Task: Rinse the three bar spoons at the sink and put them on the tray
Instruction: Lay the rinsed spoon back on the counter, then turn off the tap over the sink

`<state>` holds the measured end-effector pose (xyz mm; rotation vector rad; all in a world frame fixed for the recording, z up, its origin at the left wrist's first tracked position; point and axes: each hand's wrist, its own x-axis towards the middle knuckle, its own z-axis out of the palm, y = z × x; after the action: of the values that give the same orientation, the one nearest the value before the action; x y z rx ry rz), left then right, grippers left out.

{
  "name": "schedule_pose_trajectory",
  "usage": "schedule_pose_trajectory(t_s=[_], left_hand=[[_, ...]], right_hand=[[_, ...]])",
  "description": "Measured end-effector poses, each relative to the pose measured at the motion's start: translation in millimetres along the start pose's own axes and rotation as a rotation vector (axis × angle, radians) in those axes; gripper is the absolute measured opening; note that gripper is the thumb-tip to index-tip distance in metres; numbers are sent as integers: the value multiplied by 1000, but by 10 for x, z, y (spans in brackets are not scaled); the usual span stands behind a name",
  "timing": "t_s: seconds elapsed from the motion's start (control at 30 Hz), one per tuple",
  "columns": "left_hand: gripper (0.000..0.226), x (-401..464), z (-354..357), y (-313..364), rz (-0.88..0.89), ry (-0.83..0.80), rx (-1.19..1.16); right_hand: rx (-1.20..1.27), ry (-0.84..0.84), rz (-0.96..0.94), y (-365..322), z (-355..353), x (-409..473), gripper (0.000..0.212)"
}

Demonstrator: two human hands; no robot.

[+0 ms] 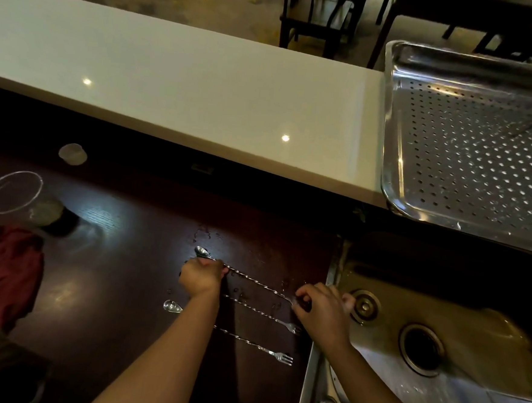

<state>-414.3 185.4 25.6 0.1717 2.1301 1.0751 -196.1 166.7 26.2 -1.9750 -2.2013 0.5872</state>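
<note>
Spoons (254, 280) lying crosswise, bowls left, forks toward sink (438, 323)

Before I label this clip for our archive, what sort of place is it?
Most likely the working side of a bar in a café or restaurant. Twisted-handle bar spoons lie on a dark counter beside a steel sink, a raised pale serving ledge runs behind, and dining chairs stand beyond.

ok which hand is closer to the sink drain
Right. The right hand is at the counter's edge beside the sink, just left of the small drain. The left hand is farther left on the dark counter, gripping the farthest bar spoon near its bowl.
</note>
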Motion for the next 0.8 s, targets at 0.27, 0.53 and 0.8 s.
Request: schedule_pose_trajectory(t_s=[0.27, 0.53, 0.8], left_hand=[[21, -111, -46, 3, 90, -64, 76], [16, -663, 139, 30, 258, -505, -41], [35, -1496, 670, 89, 668, -708, 410]], right_hand=[[1, 10, 5, 19, -31, 3, 14], [302, 121, 93, 263, -310, -126, 26], [365, 231, 222, 925, -891, -639, 30]])
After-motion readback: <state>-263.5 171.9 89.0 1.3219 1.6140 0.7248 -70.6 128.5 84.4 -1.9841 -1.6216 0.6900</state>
